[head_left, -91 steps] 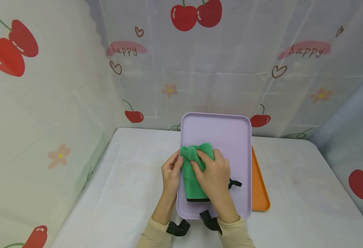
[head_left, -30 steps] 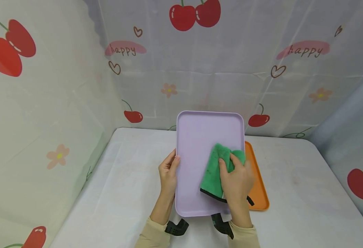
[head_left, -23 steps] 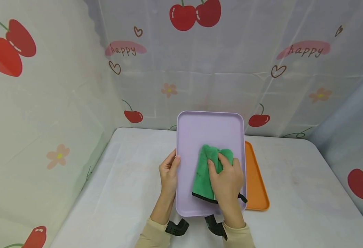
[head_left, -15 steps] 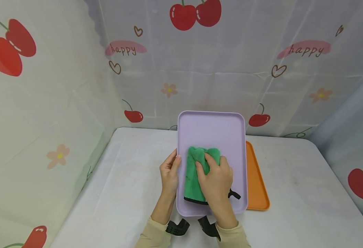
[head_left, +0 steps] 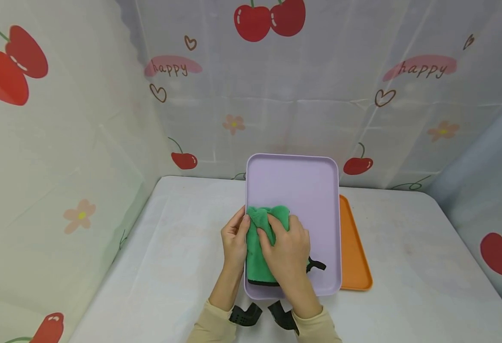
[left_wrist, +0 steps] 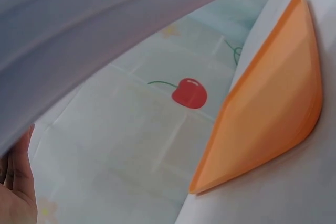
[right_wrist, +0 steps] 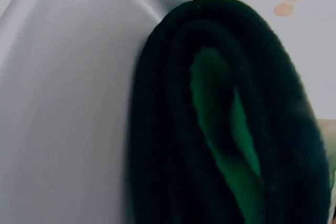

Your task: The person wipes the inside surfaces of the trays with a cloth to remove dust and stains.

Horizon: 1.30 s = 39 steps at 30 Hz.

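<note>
A lilac tray point(head_left: 306, 186) is held up off the table, its far end raised. My left hand point(head_left: 235, 240) grips its left rim, thumb on the near side. A folded green cloth point(head_left: 259, 264) with black edging lies against the tray's face at the left. My right hand point(head_left: 287, 245) pinches the cloth and presses it there. The right wrist view shows the layered black edge of the cloth point(right_wrist: 226, 103) close up against the tray point(right_wrist: 68, 103). In the left wrist view the tray's underside point(left_wrist: 105, 30) crosses the upper left, with part of a hand point(left_wrist: 21, 177) below it.
An orange tray point(head_left: 353, 252) lies on the white table point(head_left: 409, 247), partly hidden behind the lilac one. A cherry-printed curtain point(head_left: 285, 105) stands behind the table and at both sides. A black strap piece point(head_left: 245, 314) sits at the left wrist.
The right hand has slid the cloth leftward across the tray, from its right edge a second ago to its left edge now. The left hand and the tray have stayed almost still.
</note>
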Each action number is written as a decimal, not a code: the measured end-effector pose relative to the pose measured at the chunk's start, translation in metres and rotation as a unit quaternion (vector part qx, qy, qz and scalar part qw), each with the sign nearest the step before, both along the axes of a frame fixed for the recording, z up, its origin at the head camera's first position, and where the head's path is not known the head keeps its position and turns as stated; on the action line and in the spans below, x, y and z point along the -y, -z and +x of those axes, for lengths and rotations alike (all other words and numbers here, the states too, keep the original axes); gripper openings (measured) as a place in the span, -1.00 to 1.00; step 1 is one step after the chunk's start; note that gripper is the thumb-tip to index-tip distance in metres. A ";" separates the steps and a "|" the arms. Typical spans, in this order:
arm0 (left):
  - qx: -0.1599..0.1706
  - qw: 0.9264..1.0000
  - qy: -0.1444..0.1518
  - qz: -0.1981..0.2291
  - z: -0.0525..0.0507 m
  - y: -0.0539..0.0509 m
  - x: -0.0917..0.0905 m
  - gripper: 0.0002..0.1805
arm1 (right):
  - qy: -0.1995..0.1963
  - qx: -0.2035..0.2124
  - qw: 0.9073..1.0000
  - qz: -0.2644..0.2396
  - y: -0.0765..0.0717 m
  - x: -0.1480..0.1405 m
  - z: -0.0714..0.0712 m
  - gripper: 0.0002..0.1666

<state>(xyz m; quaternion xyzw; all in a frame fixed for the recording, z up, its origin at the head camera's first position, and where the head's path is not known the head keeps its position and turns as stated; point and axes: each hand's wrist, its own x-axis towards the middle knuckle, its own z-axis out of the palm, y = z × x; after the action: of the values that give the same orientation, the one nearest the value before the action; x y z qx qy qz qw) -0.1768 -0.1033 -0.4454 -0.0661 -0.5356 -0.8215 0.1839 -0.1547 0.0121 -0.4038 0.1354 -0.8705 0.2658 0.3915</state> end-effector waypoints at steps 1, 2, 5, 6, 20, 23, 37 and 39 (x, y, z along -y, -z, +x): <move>0.003 1.000 -0.002 0.000 0.000 0.000 0.000 -0.57 | -0.004 -0.003 1.000 0.001 0.001 -0.001 -0.001 -0.60; 0.005 1.000 -0.004 -0.001 0.001 -0.001 0.001 -0.58 | -0.008 -0.006 1.000 0.001 0.001 -0.001 -0.001 -0.59; 0.010 1.000 -0.008 -0.004 0.001 -0.001 0.001 -0.58 | -0.019 -0.014 1.000 -0.001 0.004 -0.004 -0.003 -0.58; 0.012 1.000 -0.010 -0.004 0.001 -0.002 0.001 -0.58 | -0.022 -0.015 1.000 -0.003 0.004 -0.006 -0.004 -0.58; 0.039 0.998 -0.045 -0.010 -0.002 -0.002 0.004 -0.59 | 0.014 0.021 0.999 -0.041 0.010 -0.034 -0.005 -0.60; 0.041 0.998 -0.043 -0.006 -0.003 -0.002 0.005 -0.59 | 0.030 0.038 0.997 -0.054 0.011 -0.042 -0.006 -0.60; 0.034 0.998 -0.048 -0.008 -0.004 -0.002 0.007 -0.58 | 0.135 0.219 0.957 -0.133 0.008 -0.079 -0.010 -0.54; 0.037 0.998 -0.051 -0.009 -0.003 -0.003 0.007 -0.58 | 0.146 0.225 0.953 -0.138 0.009 -0.081 -0.010 -0.54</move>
<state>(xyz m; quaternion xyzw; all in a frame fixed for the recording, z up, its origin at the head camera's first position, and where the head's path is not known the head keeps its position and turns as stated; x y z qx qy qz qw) -0.1802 -0.1104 -0.4428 -0.0101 -0.5522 -0.8081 0.2048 -0.1649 0.0933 -0.4127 -0.1116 -0.9010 0.3471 0.2349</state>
